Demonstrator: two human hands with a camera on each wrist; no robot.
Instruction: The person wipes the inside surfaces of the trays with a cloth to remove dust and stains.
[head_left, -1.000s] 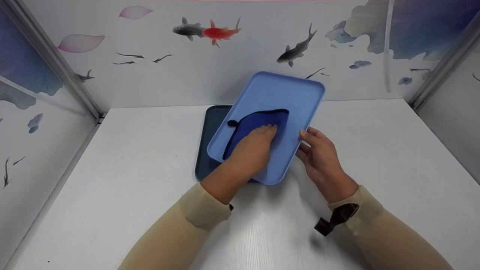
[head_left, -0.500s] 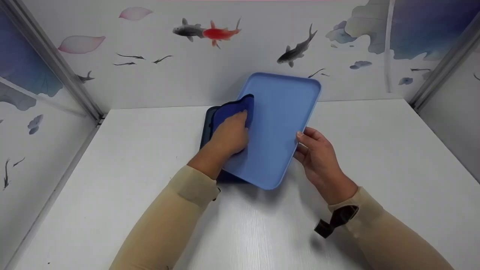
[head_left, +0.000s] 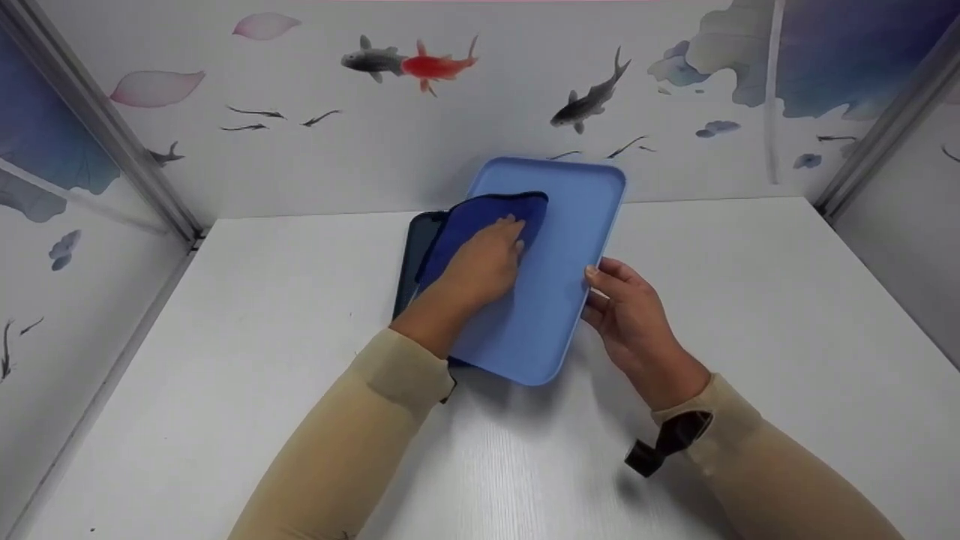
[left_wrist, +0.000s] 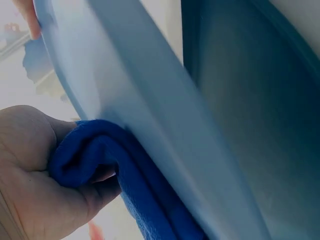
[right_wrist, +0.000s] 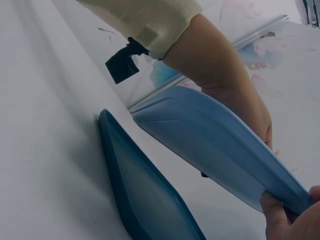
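My left hand (head_left: 484, 262) holds a folded dark blue cloth (head_left: 461, 229) with a black edge against the upper face of a light blue tray (head_left: 566, 270). In the left wrist view the cloth (left_wrist: 145, 175) curls into a fold between thumb and fingers and lies along the tray's surface. The right hand (head_left: 637, 319) pinches the tray's right edge, thumb on the rim and fingers behind, keeping it raised and tilted. Under it on the table lies a dark teal tray (head_left: 411, 262), mostly hidden in the head view; its inside (right_wrist: 150, 195) shows in the right wrist view.
The white table (head_left: 262, 322) spreads around the trays. Behind it rises a white wall panel (head_left: 300, 172) painted with fish, and metal posts (head_left: 161, 180) stand at the corners. A black wrist camera (head_left: 652, 454) hangs below the right sleeve.
The left hand slid the cloth toward the tray's upper left edge, then back right across its face. The light blue tray shifted slightly left and its top sank a little, still held by the right hand.
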